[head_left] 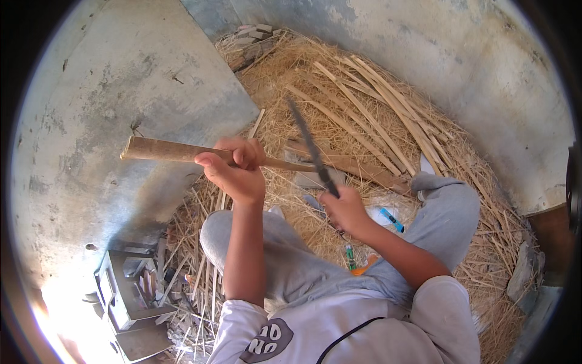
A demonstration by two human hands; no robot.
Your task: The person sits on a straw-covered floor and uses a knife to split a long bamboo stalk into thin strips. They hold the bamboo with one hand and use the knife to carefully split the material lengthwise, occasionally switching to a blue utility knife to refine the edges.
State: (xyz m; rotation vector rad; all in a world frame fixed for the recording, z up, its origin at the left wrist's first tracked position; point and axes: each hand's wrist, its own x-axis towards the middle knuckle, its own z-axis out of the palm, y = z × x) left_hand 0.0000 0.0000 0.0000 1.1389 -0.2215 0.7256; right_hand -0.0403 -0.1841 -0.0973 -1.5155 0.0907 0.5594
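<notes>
My left hand (pixel 239 168) is closed around a long wooden strip (pixel 167 150), likely split bamboo, held level above my lap. Its broad end sticks out to the left, and its thinner part runs right toward the blade. In my right hand (pixel 347 211) is the handle of a long knife (pixel 310 142). The dark, narrow blade points up and away, slanting left. It crosses the strip's right end in this view; I cannot tell whether the two touch.
I sit with bent legs on shavings (pixel 285 67). Long split strips (pixel 388 100) lie at the far right. A blue cutter-like tool (pixel 391 219), a green tool (pixel 350 257) and an orange item (pixel 365 266) lie near my legs. A broken metal case (pixel 118 291) stands left. Walls (pixel 151 73) enclose the space.
</notes>
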